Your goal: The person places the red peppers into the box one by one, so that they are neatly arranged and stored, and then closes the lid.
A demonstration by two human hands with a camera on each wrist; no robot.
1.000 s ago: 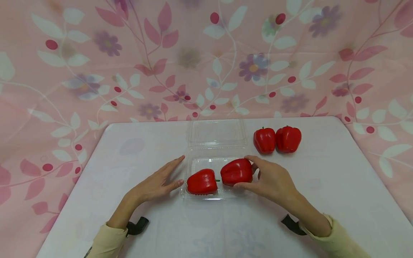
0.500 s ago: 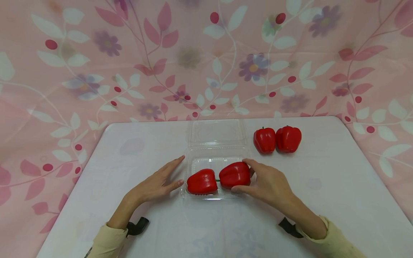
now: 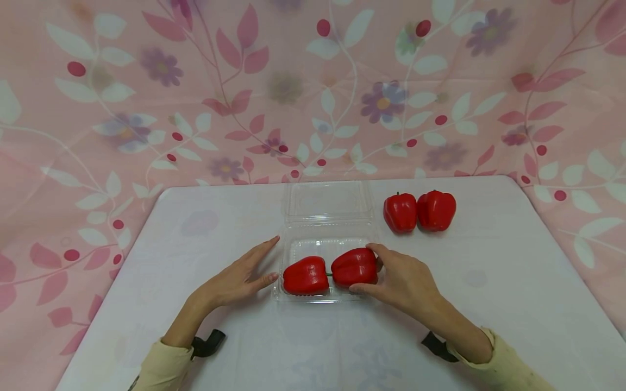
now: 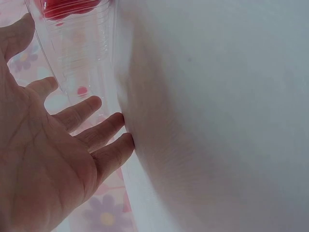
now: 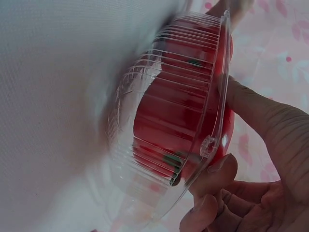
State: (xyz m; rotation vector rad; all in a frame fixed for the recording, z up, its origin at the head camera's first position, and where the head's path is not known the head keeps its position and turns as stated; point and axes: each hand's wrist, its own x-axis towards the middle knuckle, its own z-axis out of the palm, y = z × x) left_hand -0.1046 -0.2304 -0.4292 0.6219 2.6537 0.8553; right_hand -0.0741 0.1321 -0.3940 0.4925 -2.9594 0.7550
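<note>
Red pepper (image 3: pixel 354 267), right side within clear box (image 3: pixel 315 247), looks light, firm, slick; right hand (image 3: pixel 409 279) pinches its broad flanks, likely best hold; left hand (image 3: pixel 235 279) spread, empty, beside box.

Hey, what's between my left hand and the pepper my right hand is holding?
The head view shows another red pepper, lying in the open clear container, between your left hand and the held pepper in your right hand.
</note>
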